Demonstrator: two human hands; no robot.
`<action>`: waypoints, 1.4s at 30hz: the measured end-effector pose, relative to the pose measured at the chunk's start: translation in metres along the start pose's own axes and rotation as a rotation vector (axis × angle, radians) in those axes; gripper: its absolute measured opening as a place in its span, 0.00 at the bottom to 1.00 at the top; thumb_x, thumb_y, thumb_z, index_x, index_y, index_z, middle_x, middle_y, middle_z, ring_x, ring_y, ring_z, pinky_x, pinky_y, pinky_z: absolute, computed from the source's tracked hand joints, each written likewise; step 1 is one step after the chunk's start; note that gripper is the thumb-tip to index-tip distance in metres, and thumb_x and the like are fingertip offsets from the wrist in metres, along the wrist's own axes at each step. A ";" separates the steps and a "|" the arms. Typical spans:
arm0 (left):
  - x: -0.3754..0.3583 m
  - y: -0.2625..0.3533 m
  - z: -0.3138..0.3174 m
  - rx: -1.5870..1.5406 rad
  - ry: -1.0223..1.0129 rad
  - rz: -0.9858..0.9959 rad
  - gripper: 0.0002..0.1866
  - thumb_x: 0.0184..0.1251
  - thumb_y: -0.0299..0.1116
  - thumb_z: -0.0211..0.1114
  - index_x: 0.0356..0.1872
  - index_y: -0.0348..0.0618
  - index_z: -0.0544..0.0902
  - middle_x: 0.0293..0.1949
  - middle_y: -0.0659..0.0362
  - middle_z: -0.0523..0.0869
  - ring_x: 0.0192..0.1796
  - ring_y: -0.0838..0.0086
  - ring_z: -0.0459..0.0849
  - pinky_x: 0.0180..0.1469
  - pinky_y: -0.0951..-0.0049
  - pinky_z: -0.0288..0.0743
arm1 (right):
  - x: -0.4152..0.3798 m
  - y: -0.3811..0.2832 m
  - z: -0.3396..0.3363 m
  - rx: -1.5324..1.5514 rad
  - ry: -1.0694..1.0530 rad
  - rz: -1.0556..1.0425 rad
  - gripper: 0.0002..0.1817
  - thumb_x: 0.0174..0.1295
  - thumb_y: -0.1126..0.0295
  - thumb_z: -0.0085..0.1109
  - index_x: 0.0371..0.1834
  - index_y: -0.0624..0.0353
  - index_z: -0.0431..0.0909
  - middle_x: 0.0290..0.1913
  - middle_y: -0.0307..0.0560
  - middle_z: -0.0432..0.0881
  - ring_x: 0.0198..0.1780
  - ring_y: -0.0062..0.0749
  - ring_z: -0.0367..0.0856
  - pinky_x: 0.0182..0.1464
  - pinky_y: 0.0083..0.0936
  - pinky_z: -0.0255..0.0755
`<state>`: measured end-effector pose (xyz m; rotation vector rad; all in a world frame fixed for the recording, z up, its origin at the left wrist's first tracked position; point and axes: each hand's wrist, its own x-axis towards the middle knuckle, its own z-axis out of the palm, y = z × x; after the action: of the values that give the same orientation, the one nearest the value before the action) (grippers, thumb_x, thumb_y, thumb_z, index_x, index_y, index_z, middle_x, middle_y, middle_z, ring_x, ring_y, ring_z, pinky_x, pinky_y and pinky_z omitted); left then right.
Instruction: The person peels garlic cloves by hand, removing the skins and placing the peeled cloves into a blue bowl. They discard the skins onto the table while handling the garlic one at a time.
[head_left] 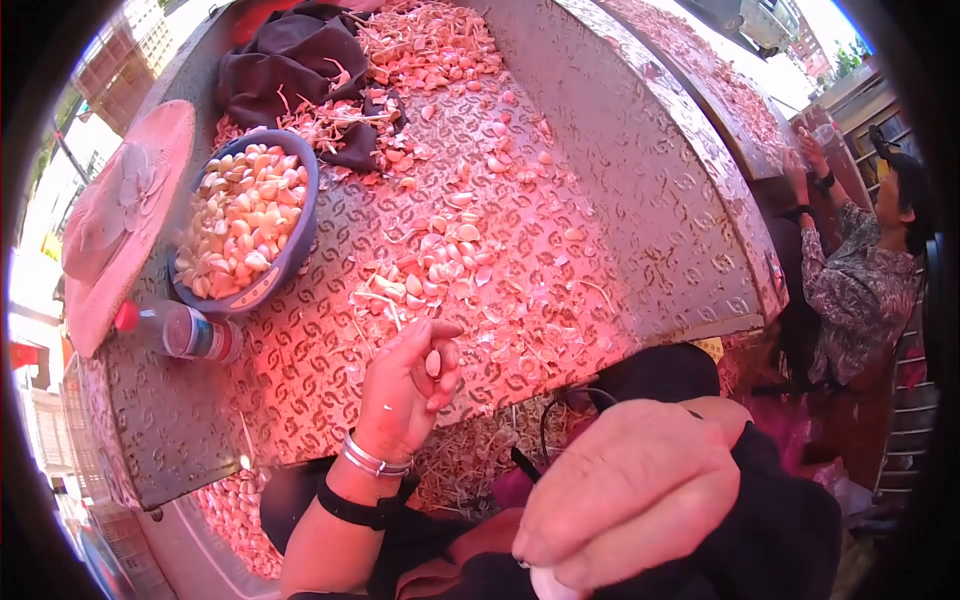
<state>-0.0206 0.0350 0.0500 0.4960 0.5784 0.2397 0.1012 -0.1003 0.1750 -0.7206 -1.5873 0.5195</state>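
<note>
My left hand (pixel 405 390), with a bracelet and a black band at the wrist, is over the front edge of the patterned metal tabletop (pixel 340 265). Its fingers curl around a garlic clove (pixel 433 363). Just beyond the fingertips lies a loose heap of garlic cloves (pixel 440 262) among dry stalks and skins. My right hand (pixel 630 490) is raised close to the camera, fingers pressed together. A pale, rounded piece, which looks like garlic (pixel 556 584), shows at its fingertips, partly cut off by the lower edge.
A blue bowl (pixel 303 240) full of cloves stands at left, near a plastic bottle (pixel 200 335) and a wide-brimmed hat (pixel 130 220). Dark cloth (pixel 285 65) and more garlic (pixel 440 45) lie farther back. Raised sides (pixel 640 170) border the tabletop. Another person (pixel 865 270) sits at right.
</note>
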 end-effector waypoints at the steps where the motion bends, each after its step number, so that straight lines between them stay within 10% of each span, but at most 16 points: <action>1: -0.003 0.005 0.016 0.002 -0.001 -0.002 0.15 0.72 0.38 0.48 0.45 0.35 0.75 0.25 0.61 0.76 0.21 0.80 0.72 0.18 0.85 0.62 | 0.002 0.015 0.005 -0.227 0.027 0.086 0.08 0.54 0.77 0.60 0.38 0.61 0.77 0.35 0.48 0.79 0.34 0.37 0.82 0.32 0.24 0.78; 3: -0.008 0.016 0.048 -0.239 0.303 -0.094 0.20 0.74 0.43 0.42 0.45 0.34 0.74 0.28 0.58 0.76 0.23 0.77 0.72 0.16 0.83 0.62 | 0.000 0.051 0.007 -0.421 -0.096 0.256 0.14 0.51 0.70 0.66 0.41 0.63 0.78 0.33 0.45 0.82 0.37 0.35 0.83 0.39 0.27 0.79; 7: 0.002 0.007 -0.006 -0.402 -0.138 -0.067 0.19 0.74 0.42 0.42 0.39 0.35 0.75 0.30 0.56 0.75 0.23 0.77 0.69 0.13 0.85 0.59 | 0.002 0.129 -0.046 -0.720 0.024 0.401 0.10 0.53 0.74 0.63 0.39 0.60 0.79 0.36 0.50 0.82 0.36 0.39 0.82 0.39 0.26 0.75; 10: 0.003 0.009 -0.009 -0.345 -0.043 -0.066 0.13 0.72 0.38 0.49 0.36 0.37 0.74 0.28 0.57 0.71 0.22 0.79 0.67 0.15 0.87 0.58 | -0.014 0.209 -0.140 -1.134 0.197 0.648 0.10 0.53 0.71 0.57 0.38 0.58 0.82 0.36 0.52 0.82 0.42 0.46 0.80 0.45 0.36 0.74; 17: -0.002 0.012 0.004 -0.161 0.067 -0.035 0.09 0.70 0.33 0.52 0.37 0.38 0.74 0.24 0.62 0.69 0.19 0.82 0.65 0.15 0.86 0.55 | -0.048 0.269 -0.218 -1.448 -0.326 0.970 0.13 0.49 0.74 0.55 0.38 0.55 0.82 0.42 0.56 0.81 0.45 0.49 0.80 0.49 0.37 0.73; 22: -0.003 0.015 0.004 -0.140 0.084 -0.040 0.09 0.70 0.32 0.51 0.38 0.36 0.74 0.23 0.61 0.70 0.20 0.81 0.66 0.16 0.86 0.56 | -0.015 0.290 -0.212 -1.316 0.128 0.978 0.14 0.50 0.65 0.61 0.40 0.54 0.82 0.41 0.54 0.82 0.46 0.47 0.80 0.49 0.35 0.74; 36: -0.004 0.015 0.003 -0.090 0.062 0.008 0.08 0.69 0.31 0.53 0.39 0.36 0.75 0.24 0.62 0.73 0.21 0.81 0.68 0.17 0.86 0.57 | -0.056 0.233 -0.091 -0.949 -0.150 0.837 0.12 0.47 0.76 0.60 0.37 0.57 0.82 0.35 0.55 0.79 0.40 0.47 0.80 0.45 0.34 0.74; 38: -0.003 0.012 0.002 -0.060 0.073 0.025 0.08 0.69 0.30 0.53 0.41 0.36 0.76 0.25 0.62 0.74 0.22 0.81 0.69 0.17 0.86 0.58 | -0.060 0.211 -0.084 -0.721 0.095 0.931 0.10 0.50 0.79 0.60 0.37 0.60 0.81 0.36 0.43 0.81 0.41 0.27 0.80 0.44 0.23 0.73; 42: 0.006 0.002 -0.004 0.020 0.060 0.068 0.11 0.69 0.29 0.52 0.47 0.35 0.76 0.30 0.60 0.77 0.25 0.81 0.72 0.19 0.86 0.61 | -0.060 0.171 -0.079 0.048 0.362 0.953 0.14 0.54 0.83 0.57 0.45 0.63 0.78 0.42 0.41 0.81 0.43 0.22 0.79 0.49 0.19 0.74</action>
<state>-0.0182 0.0403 0.0453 0.5300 0.6239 0.3148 0.2084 -0.0278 0.0252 -1.4426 -0.8170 1.0336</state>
